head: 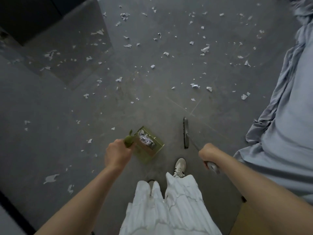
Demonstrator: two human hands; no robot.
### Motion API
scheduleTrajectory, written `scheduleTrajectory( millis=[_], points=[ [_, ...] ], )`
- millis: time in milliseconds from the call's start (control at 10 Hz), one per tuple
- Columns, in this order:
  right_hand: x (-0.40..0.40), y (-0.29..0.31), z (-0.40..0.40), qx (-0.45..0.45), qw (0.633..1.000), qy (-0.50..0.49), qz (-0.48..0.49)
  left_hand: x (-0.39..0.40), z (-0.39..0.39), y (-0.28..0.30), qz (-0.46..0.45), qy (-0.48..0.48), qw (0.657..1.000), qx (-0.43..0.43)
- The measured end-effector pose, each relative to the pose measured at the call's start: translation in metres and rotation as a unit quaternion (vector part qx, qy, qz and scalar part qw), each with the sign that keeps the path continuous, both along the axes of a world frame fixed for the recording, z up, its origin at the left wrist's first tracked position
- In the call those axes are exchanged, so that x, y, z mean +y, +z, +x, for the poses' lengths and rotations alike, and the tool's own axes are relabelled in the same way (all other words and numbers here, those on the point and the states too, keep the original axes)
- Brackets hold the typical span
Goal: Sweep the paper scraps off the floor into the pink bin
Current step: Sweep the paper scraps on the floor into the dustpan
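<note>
Left hand: our left hand (116,154) has its fingers wrapped round the green handle of the dustpan (149,144), which we keep tipped up, we judge so the load stays in.
Dustpan load: a heap of collected scraps (145,140) lies in the pan, near our white shoe (179,167).
Right hand: our right hand (209,154) has its fingers curled round the broom's shaft; the broom (186,133) head stands on the floor (50,133) just right of the pan, apart from it, likely parked while we carry.
Paper scraps: most paper scraps (194,85) lie scattered ahead, well apart from the pan.
Pink bin: not in view.
Bed sheet: grey-blue fabric (284,116) drapes to the floor on the right.
Progress: early, we think.
</note>
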State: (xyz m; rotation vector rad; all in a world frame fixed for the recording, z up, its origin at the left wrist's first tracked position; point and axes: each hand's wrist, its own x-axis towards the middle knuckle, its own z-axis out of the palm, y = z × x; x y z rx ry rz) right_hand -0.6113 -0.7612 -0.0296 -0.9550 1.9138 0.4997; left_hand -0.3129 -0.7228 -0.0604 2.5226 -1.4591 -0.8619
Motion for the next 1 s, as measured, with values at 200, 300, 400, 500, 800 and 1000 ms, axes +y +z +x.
scheduleTrajectory(
  millis=[200,300,400,500,800,1000],
  points=[
    [-0.028,-0.002,-0.055,-0.063,0.986,-0.152,-0.022,-0.051,-0.049,0.006,-0.019,0.021,0.999,0.024],
    [-0.047,-0.002,-0.086,-0.048,0.989,-0.141,0.002,-0.076,-0.077,0.011,-0.022,0.045,0.998,0.032],
    [-0.067,-0.001,-0.118,-0.126,0.910,-0.396,0.005,-0.104,-0.100,0.022,-0.030,0.081,0.995,0.049],
    [-0.081,-0.003,-0.126,-0.140,0.905,-0.401,0.031,-0.131,-0.113,0.029,-0.037,0.092,0.994,0.042],
    [-0.166,-0.013,-0.122,-0.186,0.809,-0.556,0.046,-0.198,-0.131,0.027,-0.069,0.122,0.990,0.027],
    [-0.241,-0.025,-0.096,-0.171,0.817,-0.548,0.047,-0.270,-0.124,0.027,-0.075,0.111,0.991,0.028]
  ],
)
